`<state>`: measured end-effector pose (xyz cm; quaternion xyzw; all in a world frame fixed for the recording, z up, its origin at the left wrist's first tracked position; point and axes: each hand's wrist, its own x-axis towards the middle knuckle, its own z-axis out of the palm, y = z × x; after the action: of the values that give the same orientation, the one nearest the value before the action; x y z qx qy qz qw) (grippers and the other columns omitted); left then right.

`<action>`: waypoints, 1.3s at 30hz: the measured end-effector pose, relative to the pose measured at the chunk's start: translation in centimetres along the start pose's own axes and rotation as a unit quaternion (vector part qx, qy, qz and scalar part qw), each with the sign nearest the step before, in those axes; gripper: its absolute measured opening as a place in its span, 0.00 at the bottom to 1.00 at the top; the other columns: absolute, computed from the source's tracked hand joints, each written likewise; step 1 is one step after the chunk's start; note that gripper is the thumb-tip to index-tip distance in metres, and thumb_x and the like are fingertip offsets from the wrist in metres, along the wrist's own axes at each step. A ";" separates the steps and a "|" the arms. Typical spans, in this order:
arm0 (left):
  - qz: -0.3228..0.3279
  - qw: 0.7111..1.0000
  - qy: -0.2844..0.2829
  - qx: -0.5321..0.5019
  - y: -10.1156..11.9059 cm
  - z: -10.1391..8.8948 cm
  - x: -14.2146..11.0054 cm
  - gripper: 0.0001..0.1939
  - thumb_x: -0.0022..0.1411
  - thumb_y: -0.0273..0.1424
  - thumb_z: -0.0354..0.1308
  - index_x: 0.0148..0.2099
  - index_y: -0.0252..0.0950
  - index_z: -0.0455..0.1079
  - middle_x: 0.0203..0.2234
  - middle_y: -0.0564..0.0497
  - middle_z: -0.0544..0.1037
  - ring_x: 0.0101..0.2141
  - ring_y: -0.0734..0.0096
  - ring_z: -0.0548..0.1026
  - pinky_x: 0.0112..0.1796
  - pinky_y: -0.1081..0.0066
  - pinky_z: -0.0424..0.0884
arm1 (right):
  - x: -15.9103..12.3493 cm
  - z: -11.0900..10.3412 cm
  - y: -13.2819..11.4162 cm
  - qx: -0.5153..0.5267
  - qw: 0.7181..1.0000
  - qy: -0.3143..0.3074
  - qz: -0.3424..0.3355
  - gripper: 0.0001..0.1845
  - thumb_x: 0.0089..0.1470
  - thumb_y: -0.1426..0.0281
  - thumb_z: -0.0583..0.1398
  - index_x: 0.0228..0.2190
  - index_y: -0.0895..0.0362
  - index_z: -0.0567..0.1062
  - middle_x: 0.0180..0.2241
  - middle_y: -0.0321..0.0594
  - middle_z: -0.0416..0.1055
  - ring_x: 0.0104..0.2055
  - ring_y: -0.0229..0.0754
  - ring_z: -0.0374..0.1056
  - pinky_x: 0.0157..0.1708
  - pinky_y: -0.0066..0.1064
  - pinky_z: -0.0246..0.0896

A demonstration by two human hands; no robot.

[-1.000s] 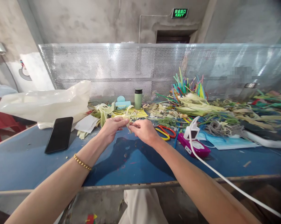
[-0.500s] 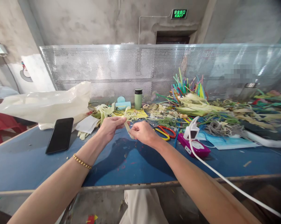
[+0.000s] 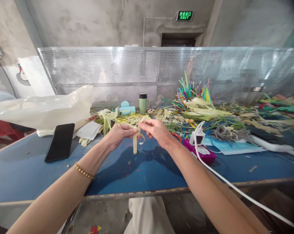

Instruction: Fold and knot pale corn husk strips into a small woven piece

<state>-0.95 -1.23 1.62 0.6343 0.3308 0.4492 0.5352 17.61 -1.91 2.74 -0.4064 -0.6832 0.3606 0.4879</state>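
Note:
Pinched between the fingers of my left hand (image 3: 120,135) is a pale yellow-green strip (image 3: 135,145), which looks like corn husk. One flat end of it hangs straight down over the table, and a thinner loop curls beside it. My right hand (image 3: 157,130) is closed close by on the right, thumb and forefinger gripping another part of the pale husk at the top. Both hands are held above the blue table (image 3: 127,182), almost touching. Exactly how the strip is folded between the fingertips is hidden.
A black phone (image 3: 60,142) and white paper (image 3: 88,130) lie left. Behind stand a green bottle (image 3: 142,104) and a perforated metal screen (image 3: 108,71). On the right are husk piles (image 3: 203,109), a purple power socket (image 3: 207,155), a white cable (image 3: 223,177) and a face mask (image 3: 234,149).
My right hand has risen from below the strip to its upper part. The strip, stretched between both hands half a second ago, now has an end hanging below my left fingers.

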 end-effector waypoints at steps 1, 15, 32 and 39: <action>-0.004 1.000 -0.007 -0.002 0.0 0.0 0.0 0.16 0.45 0.40 0.72 0.29 0.32 0.80 0.26 0.43 0.82 0.29 0.66 0.76 0.38 0.65 0.68 | -0.1 0.2 0.0 0.025 1.000 -0.007 0.001 0.18 0.47 0.56 0.65 0.26 0.59 0.75 0.17 0.30 0.61 0.18 0.31 0.53 0.17 0.26 0.47; 0.001 0.999 -0.043 0.022 0.0 0.2 -0.2 0.13 0.48 0.38 0.71 0.30 0.32 0.80 0.28 0.42 0.82 0.30 0.66 0.76 0.38 0.65 0.68 | 0.0 1.0 0.2 0.058 0.997 0.040 -0.021 0.16 0.43 0.59 0.66 0.23 0.60 0.73 0.16 0.30 0.62 0.18 0.30 0.55 0.18 0.26 0.50; -0.009 0.999 -0.040 0.011 0.0 0.2 -0.3 0.13 0.48 0.37 0.71 0.30 0.31 0.79 0.28 0.41 0.82 0.31 0.62 0.78 0.39 0.62 0.70 | -0.2 1.1 -0.2 0.037 0.999 0.018 -0.035 0.14 0.47 0.62 0.64 0.21 0.58 0.70 0.14 0.30 0.61 0.16 0.31 0.55 0.18 0.25 0.49; 0.029 0.996 -0.062 0.061 0.1 0.2 -0.4 0.13 0.54 0.37 0.65 0.27 0.32 0.78 0.25 0.42 0.80 0.29 0.63 0.75 0.36 0.63 0.69 | -0.6 1.3 -0.2 0.012 0.999 0.026 -0.020 0.15 0.47 0.62 0.64 0.19 0.57 0.67 0.14 0.30 0.60 0.17 0.31 0.55 0.18 0.26 0.47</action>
<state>-0.87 -1.70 1.60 0.7018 0.3051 0.4031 0.5020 16.39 -2.65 2.35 -0.3960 -0.6735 0.3483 0.5179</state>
